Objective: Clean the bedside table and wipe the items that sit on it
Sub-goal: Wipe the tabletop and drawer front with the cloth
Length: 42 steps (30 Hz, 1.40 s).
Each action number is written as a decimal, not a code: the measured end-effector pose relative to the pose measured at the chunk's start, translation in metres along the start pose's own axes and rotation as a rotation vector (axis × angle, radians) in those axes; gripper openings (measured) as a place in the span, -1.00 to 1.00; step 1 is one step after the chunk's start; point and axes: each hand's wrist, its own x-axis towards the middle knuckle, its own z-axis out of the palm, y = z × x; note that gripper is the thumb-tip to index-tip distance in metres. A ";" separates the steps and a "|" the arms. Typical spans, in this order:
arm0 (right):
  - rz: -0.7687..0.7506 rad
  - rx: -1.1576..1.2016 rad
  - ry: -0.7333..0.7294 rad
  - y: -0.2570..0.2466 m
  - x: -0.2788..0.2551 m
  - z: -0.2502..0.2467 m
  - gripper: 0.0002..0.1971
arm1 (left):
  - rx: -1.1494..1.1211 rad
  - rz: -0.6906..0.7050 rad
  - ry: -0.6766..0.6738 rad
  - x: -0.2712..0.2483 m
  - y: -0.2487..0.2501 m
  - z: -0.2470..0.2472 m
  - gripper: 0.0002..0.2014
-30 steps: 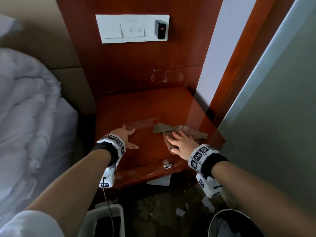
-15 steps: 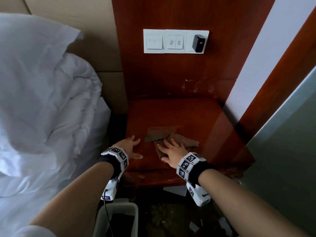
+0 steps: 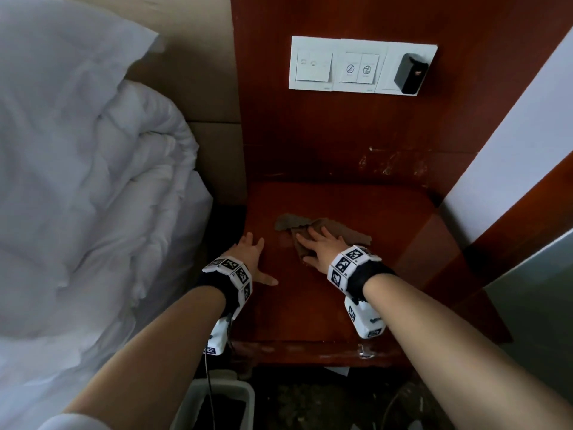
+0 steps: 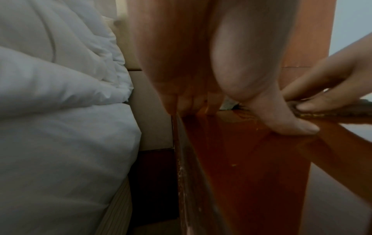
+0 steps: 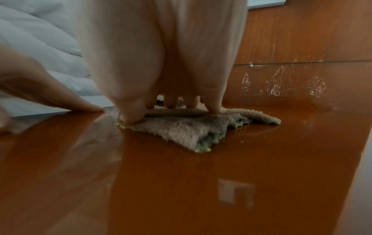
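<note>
The glossy red-brown bedside table (image 3: 325,308) fills the middle of the head view. A brown fluffy cloth (image 3: 341,229) lies crumpled on its top, seen close in the right wrist view as the cloth (image 5: 185,128). My right hand (image 3: 319,246) lies flat on the cloth with straight fingers pressing it down. My left hand (image 3: 251,259) rests flat on the bare tabletop near the left edge, fingers spread, thumb (image 4: 292,125) out to the right. Nothing else sits on the tabletop.
A white duvet (image 3: 86,187) is bunched on the bed at the left, close to the table's edge. A white switch panel (image 3: 359,65) with a black plug hangs on the wood wall behind. A white bin (image 3: 217,401) stands on the floor below the table's front.
My view has swung left and closer, bringing more of the bed in. Both hands, with the cloth under the right one, have slid from the table's front edge further back across its top.
</note>
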 end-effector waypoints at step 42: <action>0.228 0.121 0.142 0.167 0.081 -0.061 -0.42 | 0.053 -0.124 0.013 0.070 0.026 -0.048 0.17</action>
